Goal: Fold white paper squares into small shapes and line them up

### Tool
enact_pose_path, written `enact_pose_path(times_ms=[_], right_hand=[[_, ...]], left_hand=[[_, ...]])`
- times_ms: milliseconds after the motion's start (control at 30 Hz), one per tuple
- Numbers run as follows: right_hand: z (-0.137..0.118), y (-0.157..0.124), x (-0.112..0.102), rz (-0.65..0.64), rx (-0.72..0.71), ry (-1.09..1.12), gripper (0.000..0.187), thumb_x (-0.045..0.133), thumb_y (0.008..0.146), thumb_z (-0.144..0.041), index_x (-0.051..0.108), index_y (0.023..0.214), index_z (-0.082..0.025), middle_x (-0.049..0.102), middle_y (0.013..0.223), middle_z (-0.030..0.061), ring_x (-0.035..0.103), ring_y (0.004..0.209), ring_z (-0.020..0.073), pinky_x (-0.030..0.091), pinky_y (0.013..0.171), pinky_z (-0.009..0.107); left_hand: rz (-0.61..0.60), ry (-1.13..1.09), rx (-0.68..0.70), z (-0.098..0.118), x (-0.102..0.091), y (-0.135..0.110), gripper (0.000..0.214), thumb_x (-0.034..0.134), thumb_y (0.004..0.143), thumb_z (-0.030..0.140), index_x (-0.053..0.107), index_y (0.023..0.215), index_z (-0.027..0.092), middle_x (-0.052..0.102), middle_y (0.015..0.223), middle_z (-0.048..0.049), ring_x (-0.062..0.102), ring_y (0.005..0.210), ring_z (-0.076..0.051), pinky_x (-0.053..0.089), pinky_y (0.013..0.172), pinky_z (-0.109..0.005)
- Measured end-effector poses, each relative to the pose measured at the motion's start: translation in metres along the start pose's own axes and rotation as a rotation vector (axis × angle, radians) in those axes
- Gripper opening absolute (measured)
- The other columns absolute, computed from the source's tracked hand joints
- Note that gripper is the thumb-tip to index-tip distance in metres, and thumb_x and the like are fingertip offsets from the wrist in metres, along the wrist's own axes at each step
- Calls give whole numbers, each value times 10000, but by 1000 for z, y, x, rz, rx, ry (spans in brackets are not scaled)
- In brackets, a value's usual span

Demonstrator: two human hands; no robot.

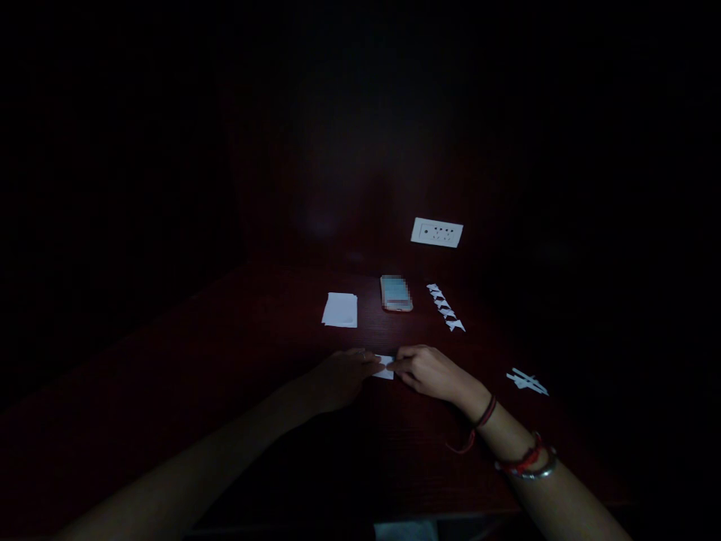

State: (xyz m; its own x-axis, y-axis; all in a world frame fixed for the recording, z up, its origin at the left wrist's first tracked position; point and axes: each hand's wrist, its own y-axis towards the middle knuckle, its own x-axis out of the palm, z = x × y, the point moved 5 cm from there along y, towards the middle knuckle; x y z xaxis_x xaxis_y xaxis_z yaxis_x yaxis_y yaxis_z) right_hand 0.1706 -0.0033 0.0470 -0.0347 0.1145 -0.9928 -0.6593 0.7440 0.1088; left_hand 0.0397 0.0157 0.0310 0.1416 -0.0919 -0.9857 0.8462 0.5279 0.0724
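A small piece of white paper lies on the dark red table between my two hands. My left hand rests low over its left side, fingers together and fingertips pressing on the sheet. From the other side, my right hand bends its fingers and holds the paper's right edge with thumb and forefinger. The fingertips of both hands nearly meet on the paper and cover part of it. Beyond my left hand lies a stack of white paper squares. Dim light hides finer folds.
A phone with a lit, blurred screen lies behind the hands. To its right runs a row of small pointed folded-paper shapes. Several white paper strips lie farther right. A white socket plate is on the back wall.
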Motion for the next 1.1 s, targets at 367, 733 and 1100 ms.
enact_pose_path(times_ms=[367, 733, 1100], right_hand=[[-4, -1, -4, -10, -10, -74, 197, 413, 794, -183, 602, 848, -169, 577, 739, 49, 524, 698, 134, 348, 646, 235], [2, -1, -6, 87, 47, 78, 256, 387, 805, -168, 571, 982, -191, 573, 843, 36, 524, 767, 119, 364, 718, 222], [8, -1, 5, 47, 63, 121, 251, 427, 804, -235, 571, 1006, -196, 537, 861, 39, 525, 750, 115, 377, 698, 211]], left_hand=[[29, 28, -12, -3, 4, 3, 456, 375, 746, 66, 414, 1165, 243, 416, 1218, -22, 362, 1102, -206, 317, 867, -345], [68, 106, 16, 3, -1, -3, 392, 372, 764, 70, 431, 1141, 158, 446, 1154, -94, 335, 1115, -234, 286, 879, -360], [116, 21, 59, 5, -4, 0, 328, 388, 746, 57, 523, 1028, 160, 468, 1045, -76, 442, 940, -194, 351, 812, -302]])
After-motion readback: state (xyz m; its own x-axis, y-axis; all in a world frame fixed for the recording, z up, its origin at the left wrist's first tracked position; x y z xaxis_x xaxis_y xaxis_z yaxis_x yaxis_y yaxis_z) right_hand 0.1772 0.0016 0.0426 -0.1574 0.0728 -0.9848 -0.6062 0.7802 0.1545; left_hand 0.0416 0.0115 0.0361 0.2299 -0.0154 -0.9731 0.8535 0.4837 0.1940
